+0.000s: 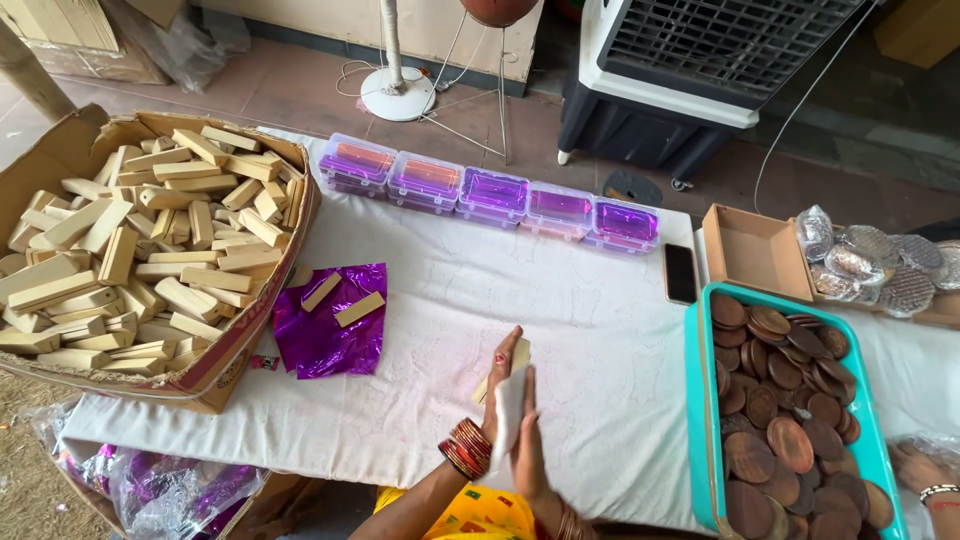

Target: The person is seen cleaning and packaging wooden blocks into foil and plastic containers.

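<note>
My left hand (494,388), with red bangles at the wrist, and my right hand (528,445) are pressed palm to palm over the white tablecloth (560,300). Between the palms sit a pale wooden block (518,356), whose end sticks out at the fingertips, and a white sheet (508,412). Whether the sheet is wrapped around the block I cannot tell. To the left lies a crumpled purple foil sheet (325,340) with two wooden blocks (358,309) resting on it.
A big cardboard box (60,150) of wooden blocks stands at the left. Several clear boxes with purple foil (490,195) line the far edge. A phone (680,272), a small empty carton (755,250), foil-wrapped discs (870,262) and a teal tray (697,400) of brown discs sit right. Another person's hand (925,475) is at bottom right.
</note>
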